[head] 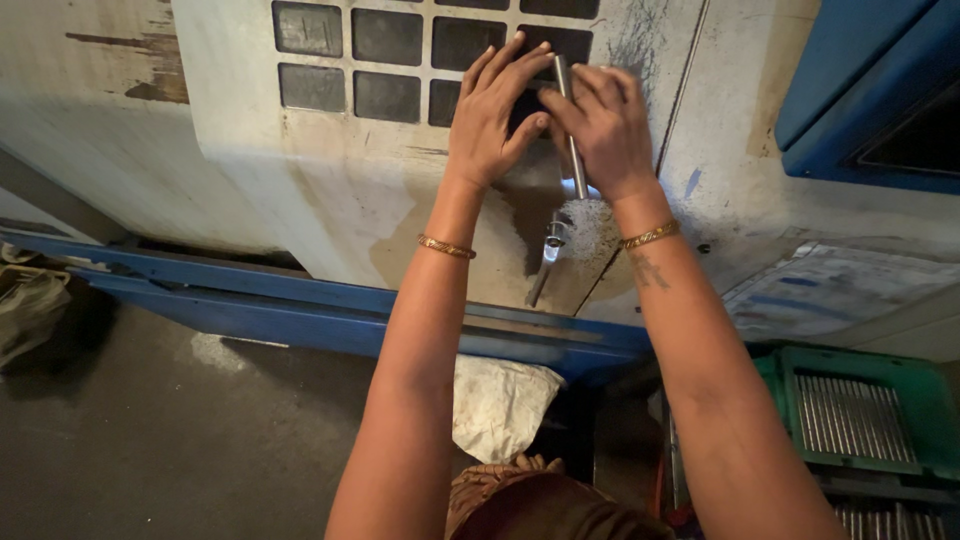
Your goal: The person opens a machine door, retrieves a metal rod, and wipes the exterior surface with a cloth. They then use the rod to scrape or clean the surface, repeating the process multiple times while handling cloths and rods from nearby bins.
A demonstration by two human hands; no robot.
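Up near the top centre of the head view, we see the left hand [492, 112] and the right hand [604, 128] meeting over a slim metal rod [567, 110], fingers curled narrowly around it. The rod stands almost upright against the worn white machine door [330, 190], beside its grid of dark window panes [385, 60]. At lower right we see a green crate [775, 385] of metal rods.

2 arms up and forward, hands together at top centre.
Left hand [492, 112] has fingers spread and extended, thumb angled toward the right. Right hand [603, 128] has fingers curled in a grip, knuckles up. Both forearms bare, a thin bangle on each wrist.
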